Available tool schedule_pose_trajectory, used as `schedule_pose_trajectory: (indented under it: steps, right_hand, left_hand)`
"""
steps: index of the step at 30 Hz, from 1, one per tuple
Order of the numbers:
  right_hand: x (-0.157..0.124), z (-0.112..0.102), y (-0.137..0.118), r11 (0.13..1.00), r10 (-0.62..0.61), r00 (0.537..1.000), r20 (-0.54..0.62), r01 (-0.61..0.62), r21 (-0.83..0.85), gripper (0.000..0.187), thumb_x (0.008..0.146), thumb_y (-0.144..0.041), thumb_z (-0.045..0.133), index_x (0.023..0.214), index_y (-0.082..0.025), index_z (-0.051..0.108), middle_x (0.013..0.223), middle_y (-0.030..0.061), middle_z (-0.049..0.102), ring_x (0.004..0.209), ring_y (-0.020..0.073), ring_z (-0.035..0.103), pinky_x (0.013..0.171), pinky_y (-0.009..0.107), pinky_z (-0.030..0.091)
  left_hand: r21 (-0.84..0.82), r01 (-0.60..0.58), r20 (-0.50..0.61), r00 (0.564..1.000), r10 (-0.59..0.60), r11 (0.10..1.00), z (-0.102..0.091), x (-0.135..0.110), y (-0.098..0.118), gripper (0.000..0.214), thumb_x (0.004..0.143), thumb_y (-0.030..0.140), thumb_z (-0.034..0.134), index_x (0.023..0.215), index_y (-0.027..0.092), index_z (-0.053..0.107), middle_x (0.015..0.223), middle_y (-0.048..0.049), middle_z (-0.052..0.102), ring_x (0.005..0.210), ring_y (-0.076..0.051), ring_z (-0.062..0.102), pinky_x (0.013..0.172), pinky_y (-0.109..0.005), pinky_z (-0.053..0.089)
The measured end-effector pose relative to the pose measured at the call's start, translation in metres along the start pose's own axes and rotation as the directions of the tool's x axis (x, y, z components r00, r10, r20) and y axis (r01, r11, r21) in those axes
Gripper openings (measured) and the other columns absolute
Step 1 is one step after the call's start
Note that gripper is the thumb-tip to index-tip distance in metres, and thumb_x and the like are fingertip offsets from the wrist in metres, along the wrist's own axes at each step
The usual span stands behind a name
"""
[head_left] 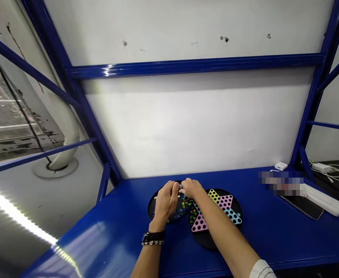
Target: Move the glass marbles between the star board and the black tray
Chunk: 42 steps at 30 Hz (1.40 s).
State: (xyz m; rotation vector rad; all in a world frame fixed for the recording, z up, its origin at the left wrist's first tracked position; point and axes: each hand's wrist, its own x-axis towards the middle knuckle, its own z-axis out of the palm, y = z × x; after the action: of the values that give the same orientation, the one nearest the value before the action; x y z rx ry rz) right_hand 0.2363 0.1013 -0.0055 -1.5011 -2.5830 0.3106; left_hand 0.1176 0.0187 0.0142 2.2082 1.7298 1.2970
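Observation:
A black round tray [152, 206] lies on the blue shelf, with many small colourful marbles [183, 206] along its right side. My left hand [166, 197] is over this tray, its fingers curled together. My right hand [191, 188] meets it above the tray's back edge, fingers pinched. Something small and bluish shows between the fingertips, too small to name. To the right, partly under my right forearm, lies a Chinese checkers board [226, 201], a star of yellow, pink and blue points with black holes. More marbles sit in its left edge.
The blue shelf [123, 216] has a blue metal frame [195, 65] and a white back panel. On the right are a black phone [304, 206], a white power strip [324, 199] and a small white adapter [281, 166]. White cables [336, 172] lie beyond the right post.

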Motion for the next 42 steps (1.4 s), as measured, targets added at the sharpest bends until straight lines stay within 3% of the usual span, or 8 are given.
schedule_pose_trajectory:
  steps: [6,11,16,20,23,27,33,42]
  right_hand:
    - [-0.005,0.004,-0.002,0.999,-0.047,0.998,-0.036,0.047,-0.002,0.033,0.093,-0.044,0.05,0.112,-0.019,0.062,0.12,0.013,0.06,0.105,0.0275,0.062,0.085,0.038,0.049]
    - [-0.02,-0.014,0.014,0.995,-0.073,0.987,-0.144,0.082,0.06,0.031,0.097,-0.035,0.038,0.103,-0.02,0.064,0.113,0.0103,0.063,0.105,0.025,0.059,0.086,0.037,0.046]
    - [-0.064,-0.034,0.045,0.957,-0.06,0.99,-0.131,0.095,0.275,0.033,0.097,-0.041,0.039,0.106,-0.022,0.064,0.111,0.0069,0.064,0.098,0.0201,0.059,0.081,0.03,0.045]
    - [-0.112,-0.025,0.055,0.964,-0.14,0.986,-0.09,0.156,0.217,0.045,0.092,-0.055,0.046,0.123,-0.025,0.059,0.125,0.0089,0.059,0.116,0.0267,0.052,0.099,0.042,0.038]
    - [-0.134,-0.015,0.059,0.97,-0.192,0.981,-0.015,0.192,0.151,0.069,0.087,-0.067,0.046,0.139,-0.021,0.049,0.144,0.0139,0.047,0.132,0.0312,0.037,0.11,0.05,0.026]
    - [-0.136,-0.011,0.066,0.972,-0.207,0.976,0.073,0.196,0.132,0.087,0.083,-0.075,0.044,0.149,-0.019,0.037,0.156,0.0142,0.032,0.145,0.0308,0.019,0.116,0.05,0.013]
    - [-0.128,-0.02,0.077,0.983,-0.147,0.973,0.177,0.124,0.136,0.089,0.078,-0.074,0.051,0.151,-0.024,0.035,0.161,0.0107,0.019,0.149,0.0322,0.007,0.118,0.054,0.004]
    - [-0.128,-0.039,0.11,0.977,-0.075,0.963,0.26,0.019,0.211,0.092,0.069,-0.059,0.069,0.15,-0.032,0.036,0.163,0.0057,0.011,0.149,0.0327,0.004,0.117,0.055,0.004]
  left_hand:
    - [-0.009,-0.011,-0.003,1.0,0.011,1.0,0.0,-0.001,0.0,0.045,0.098,0.044,0.028,0.075,0.022,0.059,0.074,-0.0014,0.062,0.067,-0.017,0.055,0.065,-0.028,0.041]
    - [0.021,0.006,0.031,0.999,-0.006,1.0,0.002,-0.001,-0.002,0.046,0.098,0.047,0.028,0.078,0.022,0.061,0.075,-0.0015,0.064,0.07,-0.018,0.057,0.067,-0.028,0.042]
    - [0.021,-0.01,0.112,0.994,0.008,1.0,0.005,0.0,0.002,0.046,0.097,0.049,0.029,0.077,0.023,0.061,0.078,-0.0019,0.066,0.074,-0.019,0.06,0.069,-0.028,0.042]
    - [0.0,-0.008,0.108,0.994,0.008,1.0,0.006,-0.001,0.004,0.045,0.097,0.049,0.03,0.077,0.022,0.061,0.079,-0.0023,0.066,0.073,-0.018,0.06,0.068,-0.028,0.042]
    - [0.021,-0.016,0.143,0.99,0.013,1.0,0.009,-0.002,0.005,0.047,0.097,0.049,0.03,0.076,0.021,0.061,0.073,-0.0024,0.064,0.068,-0.018,0.058,0.066,-0.028,0.041]
    - [-0.01,-0.053,0.261,0.964,0.054,0.999,0.015,-0.004,0.01,0.041,0.096,0.046,0.036,0.076,0.021,0.063,0.078,-0.0033,0.067,0.072,-0.019,0.059,0.066,-0.028,0.041]
    - [-0.063,-0.089,0.431,0.896,0.108,0.994,0.024,-0.012,0.022,0.024,0.089,0.034,0.049,0.08,0.022,0.068,0.084,-0.0029,0.069,0.074,-0.019,0.061,0.067,-0.028,0.043]
    - [-0.027,-0.339,0.475,0.824,0.31,0.941,0.035,-0.027,0.049,0.017,0.088,0.022,0.049,0.093,0.025,0.064,0.095,-0.0028,0.064,0.09,-0.019,0.058,0.086,-0.033,0.044]
